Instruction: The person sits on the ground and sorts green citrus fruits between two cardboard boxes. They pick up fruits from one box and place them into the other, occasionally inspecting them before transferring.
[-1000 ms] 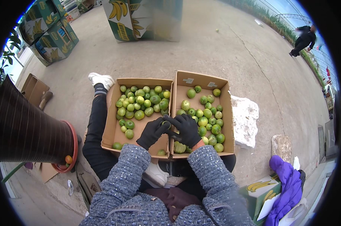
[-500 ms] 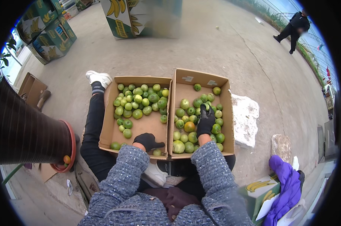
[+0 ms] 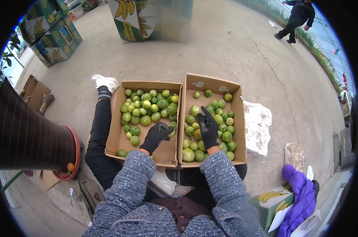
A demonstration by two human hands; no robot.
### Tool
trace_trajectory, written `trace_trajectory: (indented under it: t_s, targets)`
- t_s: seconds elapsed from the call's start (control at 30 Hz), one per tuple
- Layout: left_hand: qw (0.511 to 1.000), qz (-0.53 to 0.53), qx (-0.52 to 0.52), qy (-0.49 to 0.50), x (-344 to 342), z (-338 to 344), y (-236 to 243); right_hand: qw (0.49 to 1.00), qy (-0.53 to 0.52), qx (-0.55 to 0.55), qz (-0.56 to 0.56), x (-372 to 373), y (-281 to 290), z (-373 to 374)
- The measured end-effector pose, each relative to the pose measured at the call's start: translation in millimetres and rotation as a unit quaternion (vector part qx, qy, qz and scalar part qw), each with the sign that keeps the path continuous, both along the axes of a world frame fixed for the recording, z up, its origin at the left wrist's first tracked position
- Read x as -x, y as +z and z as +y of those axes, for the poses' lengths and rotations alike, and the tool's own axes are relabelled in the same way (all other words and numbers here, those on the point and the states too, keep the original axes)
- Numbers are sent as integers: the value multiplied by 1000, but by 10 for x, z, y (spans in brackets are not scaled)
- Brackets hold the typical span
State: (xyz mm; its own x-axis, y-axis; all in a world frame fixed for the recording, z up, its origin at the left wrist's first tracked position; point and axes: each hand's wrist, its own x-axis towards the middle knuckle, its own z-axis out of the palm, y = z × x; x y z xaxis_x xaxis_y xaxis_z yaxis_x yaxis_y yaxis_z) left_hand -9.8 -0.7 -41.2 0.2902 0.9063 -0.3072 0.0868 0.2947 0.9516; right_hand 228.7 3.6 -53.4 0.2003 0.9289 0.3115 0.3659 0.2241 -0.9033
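Observation:
Two open cardboard boxes hold green tomatoes, set side by side before me. Over the near right part of the left box (image 3: 179,114), my left hand (image 3: 157,136), black-gloved, has its fingers closed against a pale green tomato (image 3: 171,133). My right hand (image 3: 209,128), also gloved, hovers above the tomatoes in the right box (image 3: 242,118) with thumb and fingers apart and nothing between them. An orange-tinged tomato (image 3: 197,134) lies beside it, partly hidden by the glove. A small green tomato (image 3: 196,94) sits at the far side of that box.
White foam slab (image 3: 257,128) lies right of the boxes. A big dark pot (image 3: 32,126) stands at left, banana-print cartons (image 3: 54,39) beyond. Near right are a purple garment (image 3: 297,197) and another carton (image 3: 272,197). A person (image 3: 299,17) walks at the far right.
My left hand has risen from the left box's near edge with a pale green tomato. My right hand has drawn back slightly and opened; a small tomato now lies farther back. The person moved left.

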Motion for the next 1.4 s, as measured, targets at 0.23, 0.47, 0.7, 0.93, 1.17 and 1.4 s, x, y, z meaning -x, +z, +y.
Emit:
trace_trajectory:
  t_s: [0.23,0.47,0.7,0.93,1.17,1.4]
  targets:
    - [979,-203,-32,1,-60,-66,313,914,159,-173,-330,344,712,-222]
    - [976,-216,-19,-21,-63,-33,274,909,169,-177,-337,366,658,-238]
    - [959,-258,-34,109,-30,24,188,993,9,-75,86,332,452,-15]
    - [961,-227,45,152,32,19,45,984,-146,94,29,23,24,508]
    - [973,134,-178,57,-27,-49,-89,985,-137,106,-17,-65,-238,376]
    - [897,366,-243,-45,25,-115,-141,988,70,124,-52,269,337,-364]
